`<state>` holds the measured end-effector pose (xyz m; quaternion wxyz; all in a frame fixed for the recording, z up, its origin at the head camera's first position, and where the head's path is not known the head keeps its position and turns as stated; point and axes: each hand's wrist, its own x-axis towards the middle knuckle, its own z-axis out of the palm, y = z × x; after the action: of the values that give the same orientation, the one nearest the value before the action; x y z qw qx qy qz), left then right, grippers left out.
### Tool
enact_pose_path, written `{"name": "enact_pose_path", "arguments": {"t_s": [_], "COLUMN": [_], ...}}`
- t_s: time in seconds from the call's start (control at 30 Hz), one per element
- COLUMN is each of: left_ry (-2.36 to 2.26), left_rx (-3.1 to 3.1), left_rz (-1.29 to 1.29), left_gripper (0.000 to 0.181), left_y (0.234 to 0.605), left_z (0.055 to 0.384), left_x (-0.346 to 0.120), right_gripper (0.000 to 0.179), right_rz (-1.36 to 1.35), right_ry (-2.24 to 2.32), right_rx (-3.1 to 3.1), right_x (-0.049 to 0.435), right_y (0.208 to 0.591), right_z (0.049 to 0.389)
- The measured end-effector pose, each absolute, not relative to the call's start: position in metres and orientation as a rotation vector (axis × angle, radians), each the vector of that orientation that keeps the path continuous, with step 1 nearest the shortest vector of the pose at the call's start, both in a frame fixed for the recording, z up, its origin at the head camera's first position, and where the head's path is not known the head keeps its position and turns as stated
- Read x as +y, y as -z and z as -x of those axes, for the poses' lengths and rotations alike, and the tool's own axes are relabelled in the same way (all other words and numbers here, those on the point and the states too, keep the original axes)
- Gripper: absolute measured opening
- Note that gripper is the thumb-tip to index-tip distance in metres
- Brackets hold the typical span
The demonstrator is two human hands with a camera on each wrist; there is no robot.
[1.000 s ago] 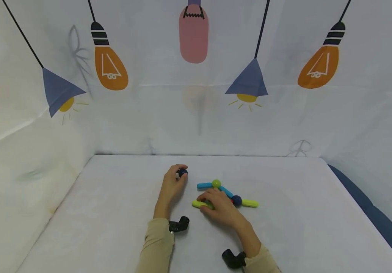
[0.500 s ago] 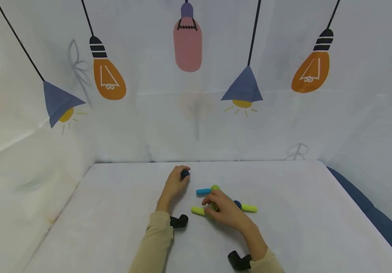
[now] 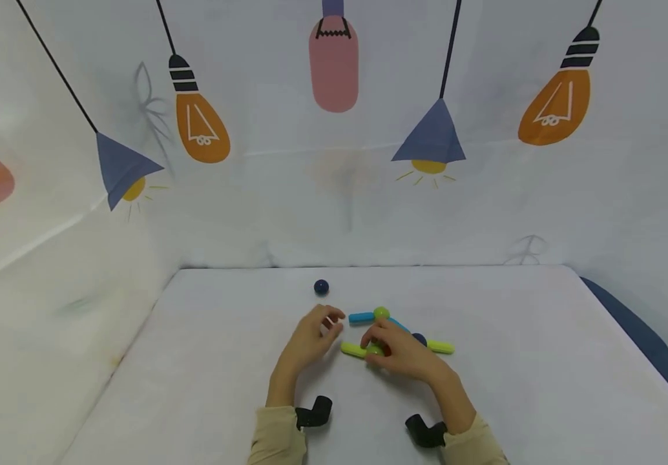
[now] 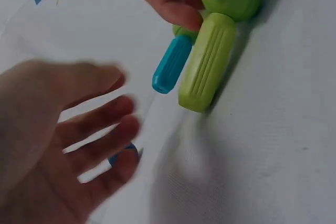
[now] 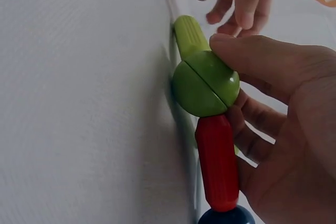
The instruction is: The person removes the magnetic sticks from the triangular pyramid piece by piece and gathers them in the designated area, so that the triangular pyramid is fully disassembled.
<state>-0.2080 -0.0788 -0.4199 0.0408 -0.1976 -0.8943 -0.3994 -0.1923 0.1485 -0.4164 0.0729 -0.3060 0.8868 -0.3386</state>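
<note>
My right hand (image 3: 408,352) pinches a green ball (image 5: 206,83) of a magnetic stick-and-ball construction set, thumb on one side and fingers on the other. A lime rod (image 4: 207,64) and a red rod (image 5: 217,163) join this ball. At the red rod's other end is a navy ball (image 5: 227,216). Just left of the lime rod, my left hand (image 3: 311,339) hovers empty, fingers loosely bent. A loose navy ball (image 3: 321,287) lies beyond it on the table. A blue rod (image 3: 361,318) and a lime-green ball (image 3: 382,313) lie behind the right hand.
Another lime rod (image 3: 441,347) sticks out to the right of the joined pieces. The white table (image 3: 212,361) meets a pale curtain (image 3: 287,206) printed with lamps at its back edge. A black wrist camera (image 3: 314,413) sits on the left wrist, another (image 3: 425,431) on the right.
My left hand has let go of the navy ball, which now lies on the table, and has drawn back toward the lime rod. My right hand stays around the green ball.
</note>
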Motion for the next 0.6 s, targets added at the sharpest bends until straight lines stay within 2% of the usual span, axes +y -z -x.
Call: {"name": "enact_pose_path", "arguments": {"t_s": [0.1,0.2,0.6], "left_ry": [1.232,1.166,1.107], "left_rx": [-2.874,-2.966,-2.867], "left_rz": [0.844,0.967,1.067], "left_gripper": [0.022,0.029,0.024], "left_y": [0.42,0.423,0.435], "left_z": [0.198,0.196,0.202], "left_x": [-0.073,-0.065,-0.069], "right_gripper": [0.016,0.016,0.014], "right_rz": [0.922,0.931,0.987], "right_ry": [1.045,1.081,1.1], "right_rx": [2.67,2.647,2.643], "right_x": [0.147,0.15,0.148], "right_y": [0.417,0.42,0.419], "right_z": [0.193,0.193,0.193]}}
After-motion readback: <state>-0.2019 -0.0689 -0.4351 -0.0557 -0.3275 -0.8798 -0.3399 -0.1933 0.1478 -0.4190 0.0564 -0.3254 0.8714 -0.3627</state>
